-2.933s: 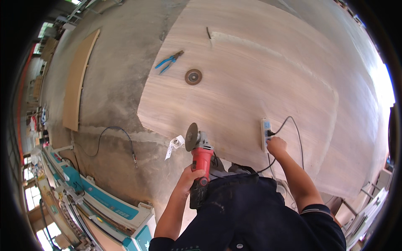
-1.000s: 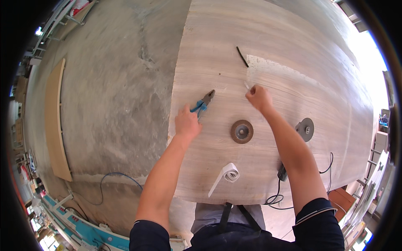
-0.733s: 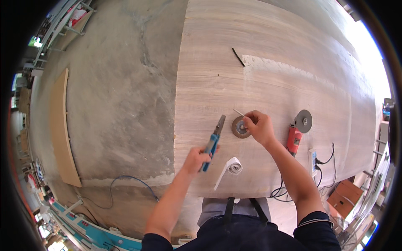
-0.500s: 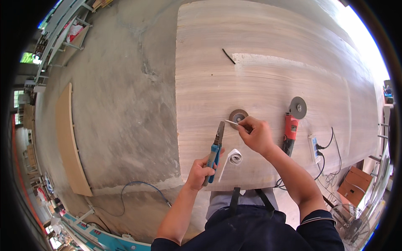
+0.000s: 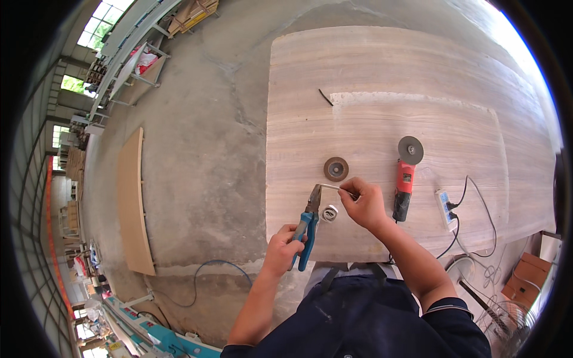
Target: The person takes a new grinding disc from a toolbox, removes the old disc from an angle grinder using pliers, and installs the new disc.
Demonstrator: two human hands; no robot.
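My left hand (image 5: 282,250) is wrapped round the blue handles of a pair of pliers (image 5: 306,231), jaws pointing away from me. In my right hand (image 5: 365,203), finger and thumb pinch a thin, pale metal rod (image 5: 332,187). The rod's left end meets the tip of the pliers' jaws; whether the jaws clamp it is too small to tell. Just beyond the rod, a brown round abrasive disc (image 5: 336,169) with a metal centre lies flat on the wood-grain board (image 5: 382,71). A small roll of pale strip (image 5: 329,213) sits between my hands.
Right of my hand lies a red and black angle grinder (image 5: 404,185) with a grey disc. Farther right is a white power strip (image 5: 445,210) with black plugs and cords. A short black strip (image 5: 325,97) lies toward the far side. A tan panel (image 5: 134,203) rests on the floor at left.
My view has tilted and shifted. Both hands and the rod sit nearer to me, away from the abrasive disc. The pliers' jaws have come to the rod's end, and their handles look wider apart.
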